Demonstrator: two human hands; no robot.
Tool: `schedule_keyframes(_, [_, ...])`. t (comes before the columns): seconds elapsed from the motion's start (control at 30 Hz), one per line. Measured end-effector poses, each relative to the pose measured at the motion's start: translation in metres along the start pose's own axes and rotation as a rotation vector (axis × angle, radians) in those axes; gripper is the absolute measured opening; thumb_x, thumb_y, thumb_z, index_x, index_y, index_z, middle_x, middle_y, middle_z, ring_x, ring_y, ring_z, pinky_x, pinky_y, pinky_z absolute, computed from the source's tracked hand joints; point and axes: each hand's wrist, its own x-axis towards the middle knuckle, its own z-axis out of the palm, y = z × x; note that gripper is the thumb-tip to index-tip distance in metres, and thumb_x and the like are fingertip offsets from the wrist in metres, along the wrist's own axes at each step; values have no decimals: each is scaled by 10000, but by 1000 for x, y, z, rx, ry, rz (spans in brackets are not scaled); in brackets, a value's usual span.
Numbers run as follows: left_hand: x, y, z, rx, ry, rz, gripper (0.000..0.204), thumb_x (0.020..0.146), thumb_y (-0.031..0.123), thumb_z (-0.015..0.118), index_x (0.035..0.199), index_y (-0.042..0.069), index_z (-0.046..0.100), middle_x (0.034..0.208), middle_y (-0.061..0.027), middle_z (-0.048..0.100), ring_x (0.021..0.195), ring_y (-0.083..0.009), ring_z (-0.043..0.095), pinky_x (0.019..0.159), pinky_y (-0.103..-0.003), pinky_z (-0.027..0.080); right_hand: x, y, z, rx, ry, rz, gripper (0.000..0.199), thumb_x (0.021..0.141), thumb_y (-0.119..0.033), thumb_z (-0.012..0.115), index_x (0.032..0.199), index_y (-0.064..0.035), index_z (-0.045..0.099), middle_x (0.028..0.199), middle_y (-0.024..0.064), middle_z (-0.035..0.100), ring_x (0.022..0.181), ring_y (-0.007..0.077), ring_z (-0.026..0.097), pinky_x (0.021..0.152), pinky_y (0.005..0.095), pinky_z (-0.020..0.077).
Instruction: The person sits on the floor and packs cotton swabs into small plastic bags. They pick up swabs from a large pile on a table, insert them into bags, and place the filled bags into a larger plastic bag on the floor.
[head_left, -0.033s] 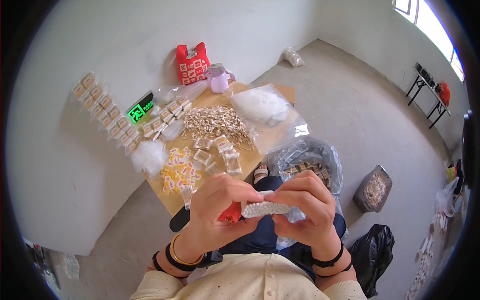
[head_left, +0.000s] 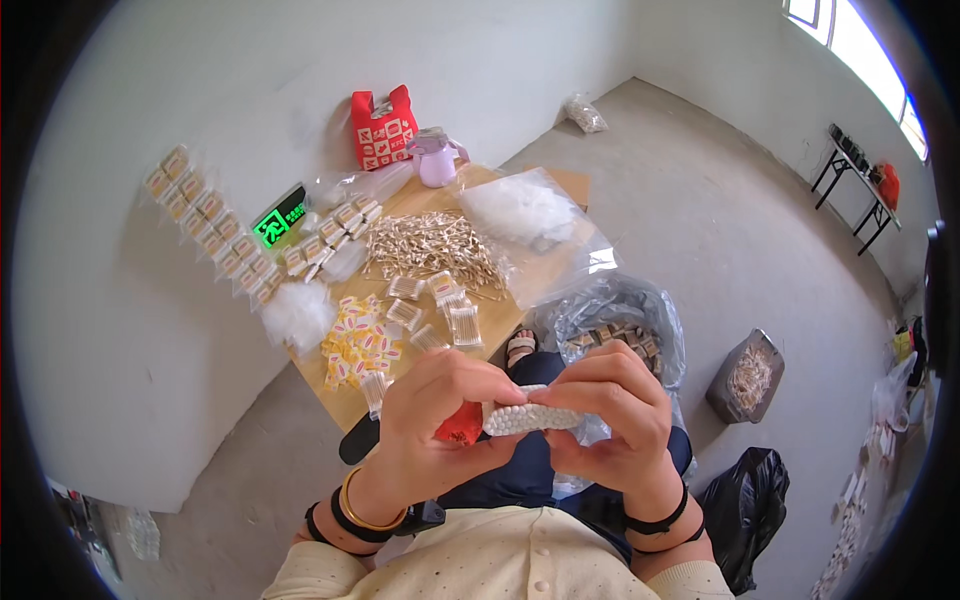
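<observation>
Between my two hands is a bundle of cotton swabs (head_left: 532,418), its many white tips packed side by side and turned toward me. My left hand (head_left: 440,415) is closed on its left end, the thumb below and the fingers above. The right end is pinched by my right hand (head_left: 615,415). Whether a wrapper surrounds the bundle I cannot tell. Something red (head_left: 461,426) shows behind my left hand's fingers. Past the hands, several clear packs of swabs (head_left: 464,325) lie on the wooden table (head_left: 517,283), beside a heap of loose swabs (head_left: 432,247).
Yellow-and-white cards (head_left: 358,342) and clear plastic bags (head_left: 527,208) cover parts of the table. Rows of packed swabs (head_left: 212,228) stand at the far left, near a lilac jug (head_left: 434,160). A lined bin (head_left: 665,310), grey tub (head_left: 722,392) and black bag (head_left: 748,515) stand right.
</observation>
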Motion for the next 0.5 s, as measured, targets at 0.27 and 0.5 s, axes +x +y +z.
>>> schedule_keyframes(0.27, [3, 5, 9, 58, -37, 117, 376, 635, 17, 816, 974, 97, 675, 939, -43, 694, 790, -205, 638, 709, -309, 476, -8, -1, -13, 44, 13, 22, 358, 607, -17, 769, 955, -86, 722, 864, 40, 634, 723, 203, 581, 620, 304, 480])
schedule_keyframes(0.5, [-4, 8, 14, -43, -32, 21, 344, 667, 17, 820, 969, 88, 672, 916, -61, 687, 776, -203, 642, 698, -284, 486, -12, -3, -16, 99, 8, 49, 297, 663, -68, 791, 952, -65, 720, 850, 54, 634, 726, 199, 600, 644, 297, 481])
